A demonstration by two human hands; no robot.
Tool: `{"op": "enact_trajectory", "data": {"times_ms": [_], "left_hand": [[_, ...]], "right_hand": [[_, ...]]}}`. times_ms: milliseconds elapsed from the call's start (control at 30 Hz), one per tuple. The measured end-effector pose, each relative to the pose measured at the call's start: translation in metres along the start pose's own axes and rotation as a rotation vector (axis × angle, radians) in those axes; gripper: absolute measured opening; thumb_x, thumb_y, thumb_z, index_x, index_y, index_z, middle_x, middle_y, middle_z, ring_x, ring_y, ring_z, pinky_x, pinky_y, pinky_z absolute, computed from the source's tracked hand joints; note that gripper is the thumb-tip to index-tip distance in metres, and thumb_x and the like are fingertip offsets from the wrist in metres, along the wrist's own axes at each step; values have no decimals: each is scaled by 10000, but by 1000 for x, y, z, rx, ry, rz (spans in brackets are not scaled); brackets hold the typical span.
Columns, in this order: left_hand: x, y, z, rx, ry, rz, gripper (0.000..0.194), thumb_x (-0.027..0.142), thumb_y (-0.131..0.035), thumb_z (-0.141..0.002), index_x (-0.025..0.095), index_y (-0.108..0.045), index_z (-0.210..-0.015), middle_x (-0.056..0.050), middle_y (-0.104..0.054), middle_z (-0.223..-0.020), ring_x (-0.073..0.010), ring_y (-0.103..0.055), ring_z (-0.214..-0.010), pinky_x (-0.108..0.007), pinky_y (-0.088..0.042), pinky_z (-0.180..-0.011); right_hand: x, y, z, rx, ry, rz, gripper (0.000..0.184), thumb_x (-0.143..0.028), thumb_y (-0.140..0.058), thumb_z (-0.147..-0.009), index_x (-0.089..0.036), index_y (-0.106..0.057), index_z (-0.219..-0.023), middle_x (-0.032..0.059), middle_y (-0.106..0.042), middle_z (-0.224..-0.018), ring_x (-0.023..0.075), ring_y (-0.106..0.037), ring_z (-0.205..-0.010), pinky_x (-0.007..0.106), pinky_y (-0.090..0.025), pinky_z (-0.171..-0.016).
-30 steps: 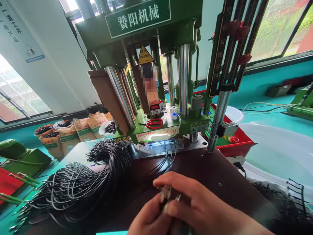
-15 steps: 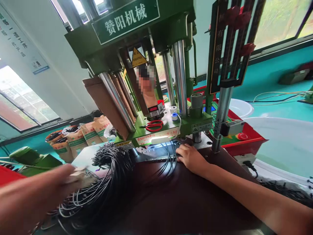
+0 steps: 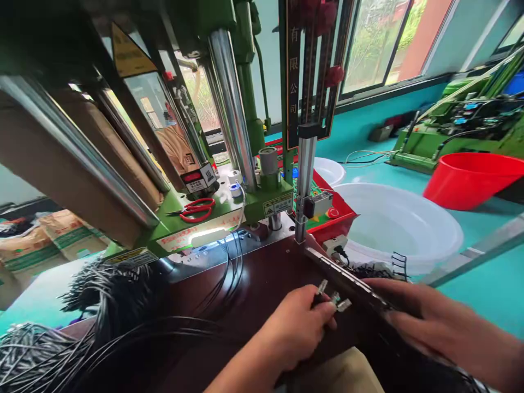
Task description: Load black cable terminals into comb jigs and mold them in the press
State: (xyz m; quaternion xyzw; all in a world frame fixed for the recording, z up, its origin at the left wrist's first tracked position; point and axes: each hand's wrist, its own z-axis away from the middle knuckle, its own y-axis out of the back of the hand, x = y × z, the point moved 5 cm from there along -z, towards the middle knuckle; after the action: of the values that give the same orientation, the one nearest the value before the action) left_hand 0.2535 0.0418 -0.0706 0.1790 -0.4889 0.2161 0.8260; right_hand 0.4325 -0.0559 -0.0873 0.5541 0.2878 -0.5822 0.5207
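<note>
My left hand point(image 3: 301, 322) is closed above the dark worktop, pinching a few cable ends point(image 3: 333, 299) with small, shiny, clear-looking plugs. At the worktop's right edge, my right hand point(image 3: 438, 327) is smeared by motion; its fingers and thumb lie about the end of a long, narrow, metal-edged strip point(image 3: 347, 275). Whether it grips the strip cannot be made out. Several thin black cables point(image 3: 233, 262) run out from the metal mould plate point(image 3: 204, 256) under the green press. A large bundle of black cables point(image 3: 110, 295) lies on the left.
Red-handled scissors point(image 3: 197, 209) rest on the press bed, near a blue-and-white spool point(image 3: 235, 190). Right of the press stands a red control box point(image 3: 344, 218) with a stop button. Beyond are a white tub point(image 3: 401, 218) and a red bucket point(image 3: 470, 180). Paper sacks point(image 3: 57, 240) stand at left.
The view has swung right. My left hand has come from the cable bundle to the worktop's right side, holding cable ends. My right hand has left the mould plate for the worktop's right edge.
</note>
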Motion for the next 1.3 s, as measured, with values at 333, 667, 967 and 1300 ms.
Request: {"op": "enact_trajectory", "data": {"times_ms": [333, 667, 967, 1300], "left_hand": [[1, 17, 13, -51, 3, 311, 301, 370, -685, -730, 128, -531, -818, 22, -472, -608, -53, -398, -463, -175, -270, -394], [-11, 32, 29, 76, 48, 271, 343, 419, -690, -716, 119, -583, -843, 44, -435, -509, -52, -331, -418, -193, -225, -382], [-13, 25, 31, 63, 110, 178, 285, 411, -657, -721, 141, -571, -748, 57, -405, -458, -52, -301, -382, -196, -202, -359], [-19, 24, 28, 129, 122, 149, 271, 405, -665, -703, 154, -588, -772, 58, -402, -454, -55, -285, -385, -203, -174, -363]], "right_hand": [[-31, -70, 10, 80, 9, -389, 634, -535, -464, -885, -120, -424, -1363, -50, -479, -460, 90, -413, -362, 194, -379, -337], [-42, -97, -5, 41, 81, -353, 568, -498, -459, -900, -112, -494, -1315, -43, -495, -455, 103, -442, -362, 211, -400, -341], [-42, -98, -4, 54, 58, -286, 597, -530, -466, -882, -124, -497, -1318, -44, -489, -453, 110, -441, -376, 216, -398, -356], [-38, -101, -3, 65, 45, -206, 591, -551, -463, -872, -158, -512, -1310, -50, -469, -447, 110, -430, -361, 215, -387, -339]]}}
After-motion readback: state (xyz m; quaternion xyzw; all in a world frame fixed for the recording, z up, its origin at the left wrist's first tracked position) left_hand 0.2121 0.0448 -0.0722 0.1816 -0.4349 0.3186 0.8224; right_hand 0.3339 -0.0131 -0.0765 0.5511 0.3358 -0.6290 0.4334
